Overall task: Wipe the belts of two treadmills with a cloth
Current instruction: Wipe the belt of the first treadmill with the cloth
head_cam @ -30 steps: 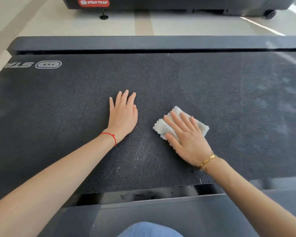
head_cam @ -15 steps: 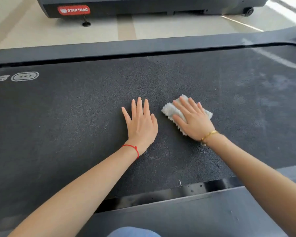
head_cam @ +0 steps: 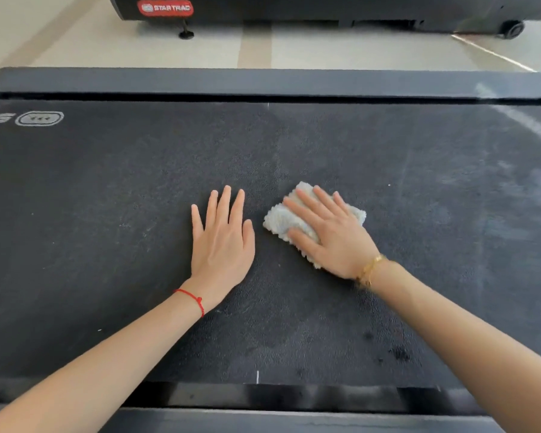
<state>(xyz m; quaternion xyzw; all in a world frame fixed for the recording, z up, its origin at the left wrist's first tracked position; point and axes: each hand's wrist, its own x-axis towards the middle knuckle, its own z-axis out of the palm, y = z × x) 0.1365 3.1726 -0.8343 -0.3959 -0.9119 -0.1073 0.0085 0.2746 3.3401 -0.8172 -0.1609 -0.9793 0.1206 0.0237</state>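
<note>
Near rail (head_cam: 294,417): ran along the belt's front edge, below both forearms.
Belt (head_cam: 107,245): dusty smears remained toward its right side.
Left hand (head_cam: 222,242): flat on the belt's middle, fingers straight, holding nothing.
Right hand (head_cam: 328,235): fingers extended, pressing the cloth (head_cam: 278,218) on mid-belt, not clenched.
Risk: I judged the unpinched cloth could slide out or bunch; the belt might shift under the leaning hand.
Far treadmill (head_cam: 294,7): beyond the back rail, apparently unwiped.

Bright daylight falls from the far right, leaving pale glare streaks on the belt (head_cam: 372,145)'s right side. Edges bow and blur slightly; shadows are faint.
</note>
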